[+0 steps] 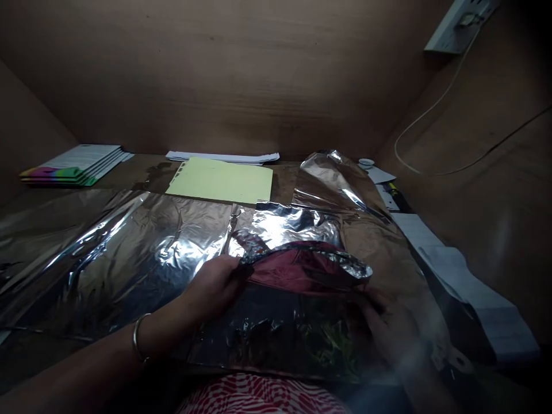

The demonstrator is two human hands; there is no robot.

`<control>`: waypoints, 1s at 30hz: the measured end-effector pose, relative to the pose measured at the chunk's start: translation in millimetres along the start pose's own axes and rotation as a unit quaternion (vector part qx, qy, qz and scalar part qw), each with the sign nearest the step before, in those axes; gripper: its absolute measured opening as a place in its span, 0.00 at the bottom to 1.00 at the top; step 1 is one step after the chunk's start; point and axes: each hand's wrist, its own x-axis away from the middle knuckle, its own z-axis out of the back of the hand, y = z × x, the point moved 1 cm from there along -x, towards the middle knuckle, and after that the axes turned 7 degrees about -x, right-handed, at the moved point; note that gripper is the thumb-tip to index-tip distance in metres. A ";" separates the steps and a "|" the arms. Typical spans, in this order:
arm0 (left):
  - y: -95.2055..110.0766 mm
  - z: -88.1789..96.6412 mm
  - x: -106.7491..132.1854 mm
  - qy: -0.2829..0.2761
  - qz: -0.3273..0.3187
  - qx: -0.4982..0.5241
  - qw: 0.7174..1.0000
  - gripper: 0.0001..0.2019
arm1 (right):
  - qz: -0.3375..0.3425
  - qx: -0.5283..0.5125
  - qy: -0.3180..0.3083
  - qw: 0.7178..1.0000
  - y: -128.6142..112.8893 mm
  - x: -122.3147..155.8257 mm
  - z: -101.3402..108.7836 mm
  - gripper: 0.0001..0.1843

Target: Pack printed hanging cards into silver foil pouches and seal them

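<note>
A shiny silver foil sheet is spread over the table in front of me. Its near part is raised into a fold that looks maroon; I cannot tell whether that is its own colour or a reflection. My left hand, with a bangle on its wrist, is closed on the left end of this fold. At the right end, my right hand grips the foil's edge, its fingertips dim and partly hidden. Below the fold, a dark glossy stretch of foil lies towards my body.
A pale yellow sheet lies behind the foil, near white papers. Stacked booklets sit at the back left. Paper strips run along the right. A tape roll is near my right wrist; a cable hangs from a socket.
</note>
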 end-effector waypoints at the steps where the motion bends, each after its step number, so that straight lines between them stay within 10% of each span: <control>1: 1.1 0.3 -2.0 -0.007 0.008 -0.009 1.000 0.12 | -0.019 0.010 0.005 1.000 -3.4 -1.0 -1.0 0.22; 9: 5.8 3.2 -9.4 -0.044 0.054 -0.035 0.997 0.07 | -0.075 0.108 0.037 0.991 -28.2 -7.7 -8.4 0.26; 17: 8.5 1.6 -8.2 -0.030 0.099 -0.154 0.983 0.22 | -0.055 0.141 0.009 0.988 -26.6 -13.3 -9.0 0.22; 21: 20.2 -0.1 -18.4 0.070 -0.066 -0.237 0.967 0.27 | -0.052 0.143 -0.015 0.988 -30.8 -15.0 -8.6 0.20; 24: 32.2 -12.2 -35.9 0.001 -0.257 -0.199 0.946 0.27 | -0.062 0.148 -0.029 0.987 -30.5 -16.0 -8.3 0.20; 30: 33.6 -39.4 -53.2 -0.086 -0.254 -0.141 0.953 0.27 | 0.029 0.209 0.045 0.976 -21.9 -18.0 0.2 0.19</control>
